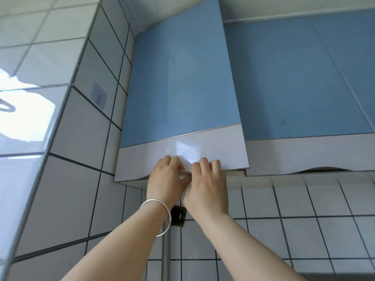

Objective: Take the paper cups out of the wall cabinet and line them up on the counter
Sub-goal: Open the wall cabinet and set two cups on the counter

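1. Head view: both bare hands are raised to the bottom edge of the glossy blue wall cabinet door with a white lower band (182, 88). The left hand (167, 175), with a plain silver bangle (160, 216) on the wrist, has its fingers curled over the door's lower edge; the right hand (207, 183) sits just beside it, touching, fingers hooked over the same edge.
2. The door appears slightly ajar, standing proud of the neighbouring blue cabinet door (304, 78) to the right, with a dark gap under its right corner.
3. The step in hand, as I judge it, is opening the cabinet; no paper cups are in view, presumably still behind the door, and the counter is out of frame.
4. The next move calls for a steady pull outward on that lower edge, then freeing one hand to reach in.
5. Edges and room: the white tiled side wall with dark grout (60, 138) stands close on the left, so the swing may be tight there. Below, the tiled back wall carries a grey vertical pipe (166, 250) and a small black bracket (178, 216), near the forearms.
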Motion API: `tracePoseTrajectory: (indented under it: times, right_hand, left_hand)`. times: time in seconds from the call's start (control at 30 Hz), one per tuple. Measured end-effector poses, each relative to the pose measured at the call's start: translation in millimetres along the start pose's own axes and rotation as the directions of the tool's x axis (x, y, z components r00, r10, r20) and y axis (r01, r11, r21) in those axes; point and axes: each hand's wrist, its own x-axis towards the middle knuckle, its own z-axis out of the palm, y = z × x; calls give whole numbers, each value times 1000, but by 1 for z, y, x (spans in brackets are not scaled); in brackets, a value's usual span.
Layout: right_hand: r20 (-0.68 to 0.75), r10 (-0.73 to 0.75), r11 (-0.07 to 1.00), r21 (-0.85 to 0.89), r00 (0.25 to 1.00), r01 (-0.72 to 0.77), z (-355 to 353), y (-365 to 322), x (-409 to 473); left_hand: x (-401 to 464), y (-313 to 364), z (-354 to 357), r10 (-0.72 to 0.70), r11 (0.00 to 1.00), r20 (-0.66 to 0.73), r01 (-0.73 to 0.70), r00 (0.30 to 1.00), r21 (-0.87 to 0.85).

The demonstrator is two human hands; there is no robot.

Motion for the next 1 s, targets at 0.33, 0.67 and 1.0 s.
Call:
tracePoseTrajectory:
  times: [0.33, 0.67, 1.0]
  right_hand:
    - [-64, -190, 981, -39, 980, 188, -51, -51, -5]
    - [196, -7, 546, 822, 981, -160, -49, -76, -33]
    - [392, -287, 464, 855, 874, -231, -45, -130, -14]
  left_hand:
    - [-13, -6, -66, 17, 997, -1, -18, 1000, -79]
    - [-22, -29, -123, -154, 977, -135, 131, 979, -168]
    - [-30, -52, -155, -307, 946, -257, 265, 917, -186]
